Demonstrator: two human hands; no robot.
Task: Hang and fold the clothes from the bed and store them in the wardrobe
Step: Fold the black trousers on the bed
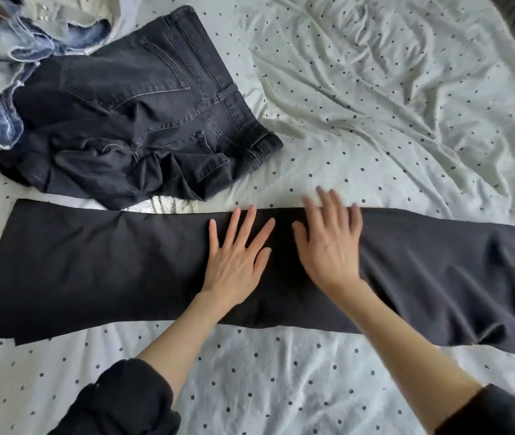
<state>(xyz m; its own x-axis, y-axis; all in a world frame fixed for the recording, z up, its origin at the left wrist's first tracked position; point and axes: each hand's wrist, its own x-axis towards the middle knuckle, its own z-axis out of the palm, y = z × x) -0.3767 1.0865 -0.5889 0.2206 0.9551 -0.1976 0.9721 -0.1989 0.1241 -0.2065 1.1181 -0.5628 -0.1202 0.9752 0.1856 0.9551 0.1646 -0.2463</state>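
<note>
As my left hand (pixel 237 255) and right hand (pixel 328 243) lay flat (fingers spread) on the black trousers (pixel 99 271), the limp cloth seemed best gripped by its hem

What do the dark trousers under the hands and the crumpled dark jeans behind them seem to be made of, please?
The flat black trousers look like a smooth matte woven cloth with no visible stitching, though the exact fibre is unclear. The crumpled charcoal jeans look like faded denim, shown by pale topstitching, a patch pocket and belt loops.
</note>
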